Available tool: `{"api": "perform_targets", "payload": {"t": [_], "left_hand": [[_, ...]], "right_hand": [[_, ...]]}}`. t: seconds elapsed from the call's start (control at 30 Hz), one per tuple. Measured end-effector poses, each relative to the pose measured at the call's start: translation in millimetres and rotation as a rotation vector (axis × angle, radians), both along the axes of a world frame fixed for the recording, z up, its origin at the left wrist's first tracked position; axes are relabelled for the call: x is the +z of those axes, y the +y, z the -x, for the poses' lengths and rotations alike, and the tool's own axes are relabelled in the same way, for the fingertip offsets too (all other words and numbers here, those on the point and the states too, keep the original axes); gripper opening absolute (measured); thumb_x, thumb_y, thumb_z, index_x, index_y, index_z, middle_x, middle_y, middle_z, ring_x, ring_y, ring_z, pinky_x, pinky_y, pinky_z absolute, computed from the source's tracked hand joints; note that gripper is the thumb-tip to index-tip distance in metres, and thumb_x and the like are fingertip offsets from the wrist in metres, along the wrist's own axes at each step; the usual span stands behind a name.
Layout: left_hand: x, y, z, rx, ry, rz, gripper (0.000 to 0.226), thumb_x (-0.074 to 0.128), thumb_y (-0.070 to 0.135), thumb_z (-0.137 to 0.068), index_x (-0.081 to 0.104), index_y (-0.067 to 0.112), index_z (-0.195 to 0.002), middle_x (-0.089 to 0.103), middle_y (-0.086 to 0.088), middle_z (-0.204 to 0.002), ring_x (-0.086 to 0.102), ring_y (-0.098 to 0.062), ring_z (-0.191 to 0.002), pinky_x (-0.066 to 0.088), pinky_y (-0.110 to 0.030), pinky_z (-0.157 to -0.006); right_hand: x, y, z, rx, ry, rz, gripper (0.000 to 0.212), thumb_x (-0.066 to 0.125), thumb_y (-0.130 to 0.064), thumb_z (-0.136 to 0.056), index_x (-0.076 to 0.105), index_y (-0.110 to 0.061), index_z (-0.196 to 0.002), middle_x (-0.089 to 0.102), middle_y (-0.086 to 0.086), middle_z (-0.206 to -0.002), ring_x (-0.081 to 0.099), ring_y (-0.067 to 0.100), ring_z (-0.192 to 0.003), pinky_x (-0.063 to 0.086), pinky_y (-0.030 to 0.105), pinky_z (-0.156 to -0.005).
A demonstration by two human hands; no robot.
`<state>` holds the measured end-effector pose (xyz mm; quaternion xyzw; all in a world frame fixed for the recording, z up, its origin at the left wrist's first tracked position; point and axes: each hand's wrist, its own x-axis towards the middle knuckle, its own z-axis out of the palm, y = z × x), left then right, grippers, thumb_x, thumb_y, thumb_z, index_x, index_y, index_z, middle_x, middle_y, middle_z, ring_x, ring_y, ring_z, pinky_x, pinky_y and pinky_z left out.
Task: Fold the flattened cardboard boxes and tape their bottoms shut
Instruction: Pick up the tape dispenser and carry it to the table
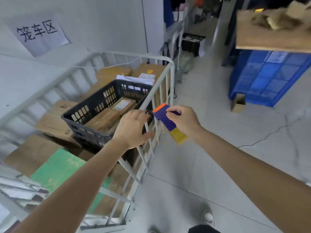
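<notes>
My right hand [182, 119] pinches a small flat box [170, 122], purple with an orange end and a yellow end, just outside the white metal cage cart [165, 76]. My left hand [133, 128] reaches over the cart's top rail, fingers curled toward the rail beside a black plastic basket [94, 106]; whether it grips the rail is unclear. The basket holds brown cardboard packages [116, 110]. More brown cardboard boxes [50, 121] and a green sheet [55, 169] lie in the cart under and around the basket.
Stacked blue plastic crates [269, 76] stand at the right with a wooden board [269, 37] on top. A small open cardboard box [238, 103] sits on the grey floor. A paper sign [40, 34] hangs on the left wall. My shoes [208, 217] show below.
</notes>
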<state>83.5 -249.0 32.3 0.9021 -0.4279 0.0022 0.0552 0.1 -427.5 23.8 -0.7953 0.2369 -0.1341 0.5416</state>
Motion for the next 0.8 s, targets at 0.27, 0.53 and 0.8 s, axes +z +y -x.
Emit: {"api": "perform_targets", "payload": {"t": [0.27,0.53,0.8], "left_hand": [[-19,-220,54,-0.281,-0.01,-0.031,0.07,0.046,0.058,-0.078,0.056,0.012,-0.131,0.053,-0.015,-0.135,0.048,-0.035,-0.124,0.038,-0.047,-0.106],[-25,-419,129,-0.511,-0.006,0.002,0.065,0.056,0.051,-0.089,0.043,0.017,-0.142,0.039,-0.006,-0.149,0.03,-0.025,-0.139,0.021,-0.037,-0.114],[-33,-582,176,-0.761,0.005,-0.018,0.072,0.045,0.054,-0.079,0.055,0.008,-0.133,0.052,-0.014,-0.136,0.045,-0.033,-0.128,0.032,-0.043,-0.107]], "right_hand": [[-2,-192,115,-0.289,-0.033,0.015,0.011,0.062,-0.018,-0.091,0.069,-0.024,-0.097,0.057,-0.023,-0.084,0.057,0.006,-0.083,0.046,0.019,-0.069],[1,-359,233,-0.544,-0.027,-0.066,0.015,0.065,-0.016,-0.09,0.065,-0.031,-0.087,0.066,-0.003,-0.103,0.063,0.022,-0.101,0.057,0.04,-0.083],[2,-479,302,-0.761,-0.08,-0.161,0.013,0.065,-0.013,-0.088,0.068,-0.026,-0.089,0.068,-0.004,-0.097,0.065,0.013,-0.086,0.052,0.023,-0.066]]}}
